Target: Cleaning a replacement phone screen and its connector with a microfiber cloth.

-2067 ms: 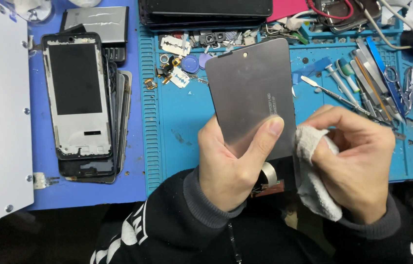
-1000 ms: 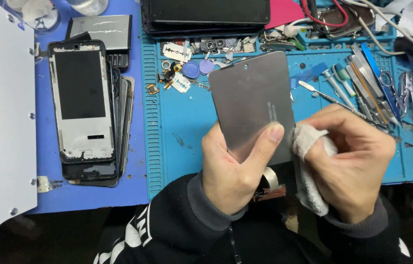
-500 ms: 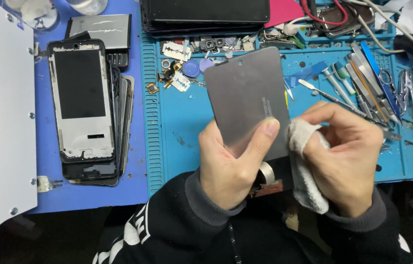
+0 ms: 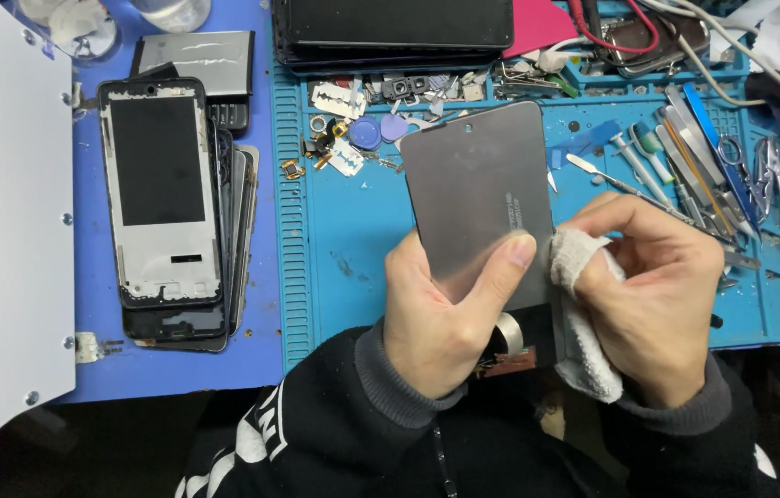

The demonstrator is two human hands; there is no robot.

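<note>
Left hand (image 4: 440, 314) clamps grey phone panel (image 4: 480, 198), frame centre; right hand (image 4: 653, 300) pinches white cloth (image 4: 583, 314). Risk: hard rubbing slips panel from thumb grip.

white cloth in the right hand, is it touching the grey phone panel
Touching. The head view shows the white cloth, bunched in the right hand, pressed against the right edge of the grey panel, which the left hand holds.

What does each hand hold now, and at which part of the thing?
The left hand holds the grey phone panel by its lower end, thumb on its face. The right hand pinches a white cloth against the panel's lower right edge.
</note>
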